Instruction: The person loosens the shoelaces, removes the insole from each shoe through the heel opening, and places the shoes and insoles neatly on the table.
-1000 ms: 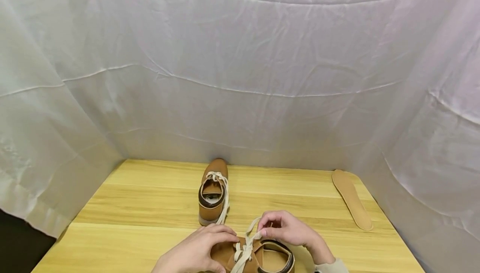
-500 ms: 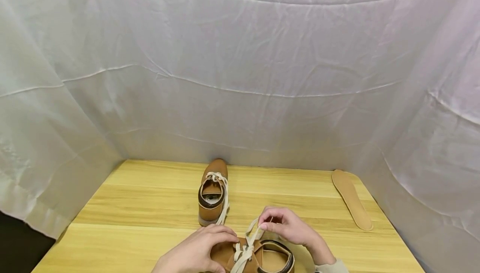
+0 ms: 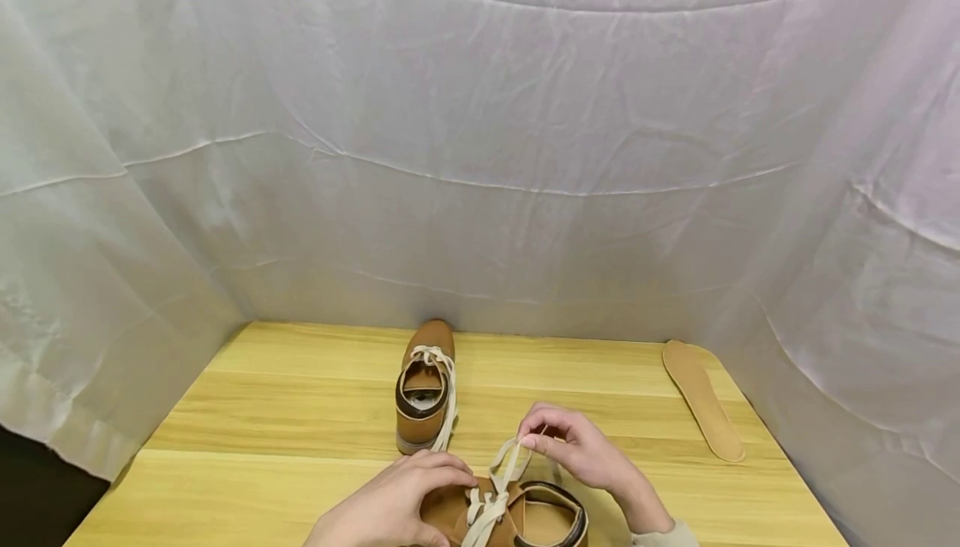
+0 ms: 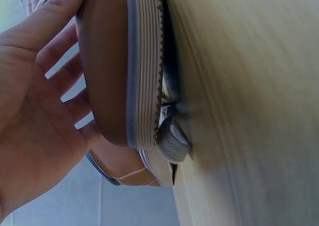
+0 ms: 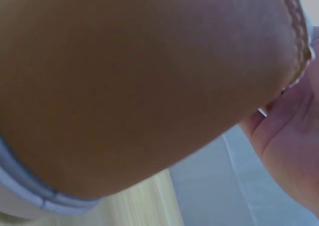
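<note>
A brown lace-up shoe (image 3: 447, 507) lies at the table's front edge, its toe to the left and its dark-collared opening to the right. My left hand (image 3: 393, 501) grips the toe end, thumb on the near side and fingers over the far side. In the left wrist view the shoe (image 4: 105, 61) shows its ribbed sole on the table. My right hand (image 3: 581, 454) pinches a cream shoelace (image 3: 512, 474) between thumb and fingertips, above the shoe's tongue. The right wrist view is mostly filled by the shoe's heel (image 5: 134, 86).
A second brown shoe (image 3: 431, 337) stands at the back of the wooden table (image 3: 315, 414), its laces trailing toward me. A tan insole (image 3: 703, 401) lies at the right. Grey cloth (image 3: 480, 238) hangs behind and on both sides.
My right hand has risen slightly, drawing the pinched lace up and away from the shoe. The left hand and the shoe stay where they were.
</note>
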### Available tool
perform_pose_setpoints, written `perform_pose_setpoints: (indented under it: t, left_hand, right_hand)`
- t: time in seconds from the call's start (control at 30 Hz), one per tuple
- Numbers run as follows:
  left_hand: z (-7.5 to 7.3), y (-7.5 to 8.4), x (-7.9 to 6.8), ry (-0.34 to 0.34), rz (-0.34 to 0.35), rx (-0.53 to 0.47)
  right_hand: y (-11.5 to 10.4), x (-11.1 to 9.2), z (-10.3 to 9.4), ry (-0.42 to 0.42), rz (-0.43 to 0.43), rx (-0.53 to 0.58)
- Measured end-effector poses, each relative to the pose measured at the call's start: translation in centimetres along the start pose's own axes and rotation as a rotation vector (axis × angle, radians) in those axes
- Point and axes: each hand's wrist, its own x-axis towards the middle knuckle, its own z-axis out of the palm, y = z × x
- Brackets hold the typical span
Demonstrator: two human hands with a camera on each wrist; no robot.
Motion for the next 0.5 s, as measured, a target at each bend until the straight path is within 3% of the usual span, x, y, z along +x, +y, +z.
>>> perform_pose_setpoints:
  t: [0.2,0.5]
  left_hand:
    - [-0.06,0.09,-0.05,-0.008,-0.019,-0.004]
    - [-0.57,0.05,-0.11,-0.063,-0.150,-0.067]
  right_hand:
    - [-0.28,0.07,-0.08,0.048,-0.006,-0.029]
    - [-0.70,0.38,-0.33,0.119,-0.078,-0.045]
